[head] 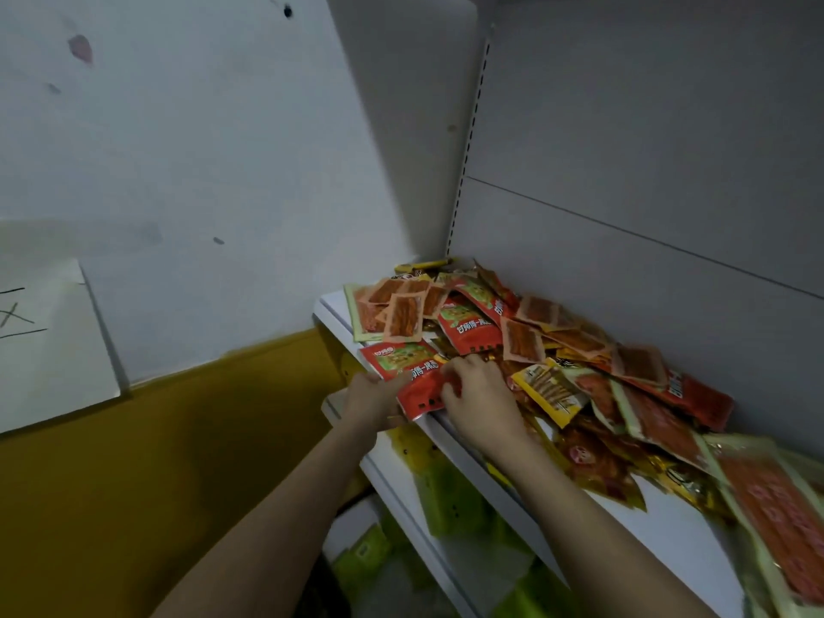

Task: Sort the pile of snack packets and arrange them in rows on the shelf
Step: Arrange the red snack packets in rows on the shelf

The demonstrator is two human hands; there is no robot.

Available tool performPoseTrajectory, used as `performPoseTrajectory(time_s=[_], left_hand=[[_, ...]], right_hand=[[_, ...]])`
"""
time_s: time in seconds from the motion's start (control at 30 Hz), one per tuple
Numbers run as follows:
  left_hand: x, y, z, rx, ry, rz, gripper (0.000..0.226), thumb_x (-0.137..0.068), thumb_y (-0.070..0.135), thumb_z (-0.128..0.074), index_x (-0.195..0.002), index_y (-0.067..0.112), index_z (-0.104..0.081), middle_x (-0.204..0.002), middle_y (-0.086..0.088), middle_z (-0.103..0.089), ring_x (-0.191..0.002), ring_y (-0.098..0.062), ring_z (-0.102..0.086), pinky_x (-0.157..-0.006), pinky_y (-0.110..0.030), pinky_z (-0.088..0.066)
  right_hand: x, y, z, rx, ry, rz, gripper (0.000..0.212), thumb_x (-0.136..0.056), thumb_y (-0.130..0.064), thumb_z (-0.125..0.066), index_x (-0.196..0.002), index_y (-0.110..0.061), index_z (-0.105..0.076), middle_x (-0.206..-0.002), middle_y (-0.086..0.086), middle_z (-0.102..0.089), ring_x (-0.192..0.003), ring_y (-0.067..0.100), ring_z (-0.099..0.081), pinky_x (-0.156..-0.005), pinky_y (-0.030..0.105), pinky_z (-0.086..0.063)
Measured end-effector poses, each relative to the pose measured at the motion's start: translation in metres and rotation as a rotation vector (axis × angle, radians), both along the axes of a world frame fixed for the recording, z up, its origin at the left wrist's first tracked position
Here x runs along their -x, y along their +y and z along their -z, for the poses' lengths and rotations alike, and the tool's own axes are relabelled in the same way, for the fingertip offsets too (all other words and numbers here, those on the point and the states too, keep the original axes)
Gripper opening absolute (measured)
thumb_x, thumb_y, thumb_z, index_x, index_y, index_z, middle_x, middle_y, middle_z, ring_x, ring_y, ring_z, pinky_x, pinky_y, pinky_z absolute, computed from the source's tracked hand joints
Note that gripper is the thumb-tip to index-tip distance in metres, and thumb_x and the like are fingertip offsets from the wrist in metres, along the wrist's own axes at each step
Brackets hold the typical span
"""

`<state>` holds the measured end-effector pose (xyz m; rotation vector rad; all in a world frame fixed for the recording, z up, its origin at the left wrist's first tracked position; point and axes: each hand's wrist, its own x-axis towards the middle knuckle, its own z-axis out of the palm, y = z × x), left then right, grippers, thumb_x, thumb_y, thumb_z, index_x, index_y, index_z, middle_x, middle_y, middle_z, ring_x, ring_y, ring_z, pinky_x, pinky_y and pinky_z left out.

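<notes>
— Nearest the front lip of the shelf [446,432]: left hand [372,403] curled under the outer end of a red packet [412,376], thumb on top, gripping. Probably held there to lift it free of the heap.

— And the other?

— Right hand [479,394] just beside, at the same lip, fingers bent and pinching the inner edge of that red packet. Both hands on one packet, seemingly to square it before laying it down.

— Packet flat?

— Half over the lip, tilted slightly, not yet placed in any row.

— Behind that?

— Pile of snack packets [557,350] spread from the lip back to the rear panel: red ones, a yellow packet [550,390] just beyond the right hand, clear-windowed orange ones toward the far corner. All overlapping, unsorted; no rows visible.

— So early on?

— Judged so. Sorting barely begun.

— Below the lip?

— Green packets [450,497] on a lower level, dim, hard to read.

— Risk?

— Loose foil near the lip, likely to slide off if nudged.
</notes>
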<state>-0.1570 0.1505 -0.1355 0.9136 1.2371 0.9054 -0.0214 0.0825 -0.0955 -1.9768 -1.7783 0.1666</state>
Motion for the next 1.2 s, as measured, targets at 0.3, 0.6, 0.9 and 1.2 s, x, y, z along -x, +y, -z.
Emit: performPoseTrajectory(time_s=[0.3,0.6,0.9,1.2], left_hand=[[0.024,0.007,0.024,0.108,-0.176,0.128,0.030,-0.091,0.010,-0.066,-0.120,0.010,-0.057,-0.111,-0.013,-0.068,-0.097,-0.027,-0.067,-0.072,-0.037,-0.055],[0.041,0.002,-0.003,-0.123,-0.282,0.160,0.036,-0.090,0.001,-0.052,-0.121,0.018,-0.059,-0.113,-0.014,-0.073,-0.093,-0.030,-0.072,-0.077,-0.046,-0.058],[0.009,0.053,-0.042,-0.327,-0.232,0.350,0.048,-0.083,0.018,-0.074,-0.128,0.016,-0.061,-0.120,-0.010,-0.072,-0.110,-0.034,-0.070,-0.097,-0.052,-0.052],[-0.016,0.159,-0.062,-0.427,-0.102,0.278,0.024,-0.091,0.023,-0.072,-0.115,0.022,-0.065,-0.103,-0.003,-0.078,-0.089,-0.026,-0.076,-0.087,-0.047,-0.059]], right_hand=[[-0.017,0.006,0.009,-0.066,0.024,0.012,0.018,-0.098,-0.017,-0.052,-0.111,-0.016,-0.064,-0.113,-0.001,-0.058,-0.108,0.017,-0.051,-0.087,0.030,-0.044],[0.004,0.007,0.000,-0.064,0.577,-0.113,0.027,-0.099,-0.030,-0.057,-0.124,-0.024,-0.048,-0.106,-0.009,-0.059,-0.095,0.009,-0.063,-0.080,0.035,-0.060],[-0.036,0.045,-0.026,-0.124,0.573,0.012,0.019,-0.098,-0.022,-0.059,-0.114,-0.026,-0.050,-0.095,-0.002,-0.064,-0.083,0.012,-0.066,-0.069,0.030,-0.057],[-0.124,0.144,-0.032,-0.160,0.106,0.380,0.046,-0.087,-0.024,-0.070,-0.128,-0.008,-0.057,-0.120,0.011,-0.061,-0.109,0.029,-0.060,-0.094,0.042,-0.050]])
